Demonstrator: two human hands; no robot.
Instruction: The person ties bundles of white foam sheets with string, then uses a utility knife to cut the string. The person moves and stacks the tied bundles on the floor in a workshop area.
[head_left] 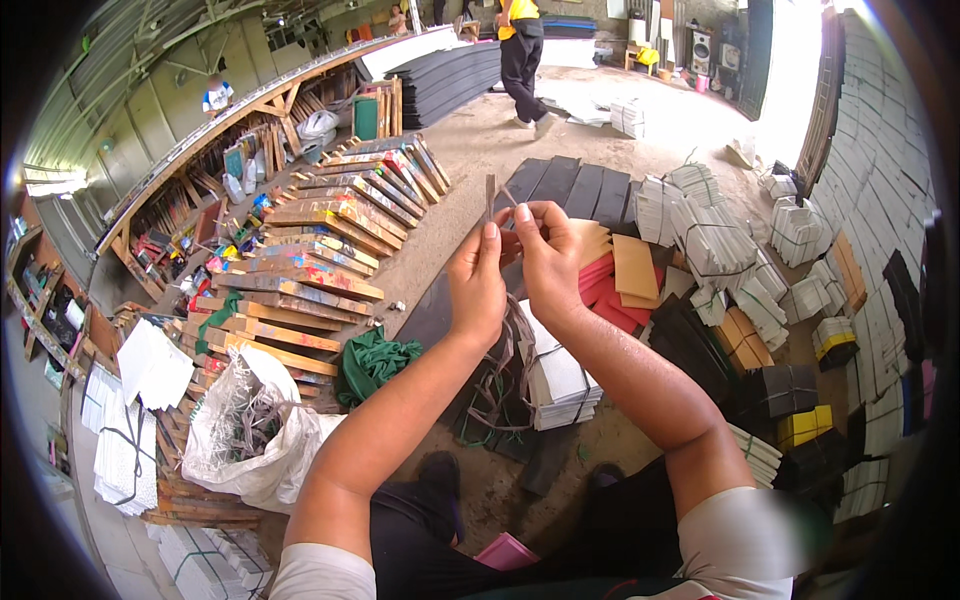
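Fingers (pixel 492 232) hiding thin strip's (pixel 490 192) lower end

A white plastic sack (pixel 250 430) sits left on the floor; green cloth (pixel 372 362) beside it; stacked painted wooden frames (pixel 310 270) behind; tied white bundles (pixel 715 245) right; a person (pixel 522 55) walks beyond.

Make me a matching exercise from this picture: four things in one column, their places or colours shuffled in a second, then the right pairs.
Things
1. thin strip
2. green cloth
3. white plastic bag
4. tied white bundle

Places
A. on the ground, lower left
B. pinched between left hand and right hand
C. below the right wrist
D. beside the painted wooden frames

Pairs: 1-B, 2-D, 3-A, 4-C
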